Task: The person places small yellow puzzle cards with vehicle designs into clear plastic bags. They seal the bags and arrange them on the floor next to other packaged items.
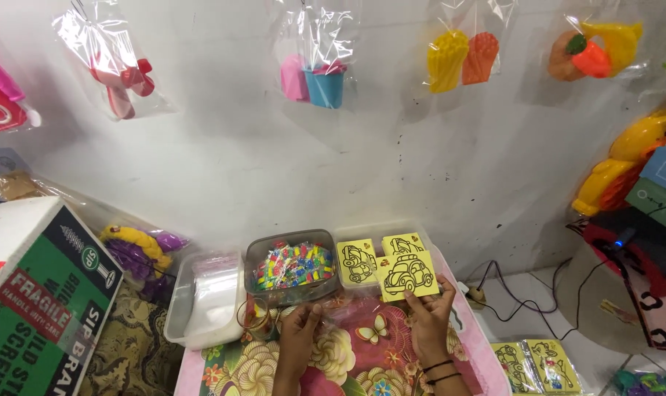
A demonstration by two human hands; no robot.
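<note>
A yellow car-outline card (408, 276) is pinched in the closed right hand (430, 312) while a clear bag (347, 312) is gripped by the left hand (301, 330), apparently for bagging; opening the bag mouth seems called for.

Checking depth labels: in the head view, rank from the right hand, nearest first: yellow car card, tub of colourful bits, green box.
1. yellow car card: held in the right hand.
2. tub of colourful bits: left of the card, behind the left hand.
3. green box: far left edge.

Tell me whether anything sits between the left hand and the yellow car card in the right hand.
Nothing visible does. The left hand and the right hand holding the yellow car card are apart, with only crinkled clear plastic wrap over the floral tray between them.
</note>
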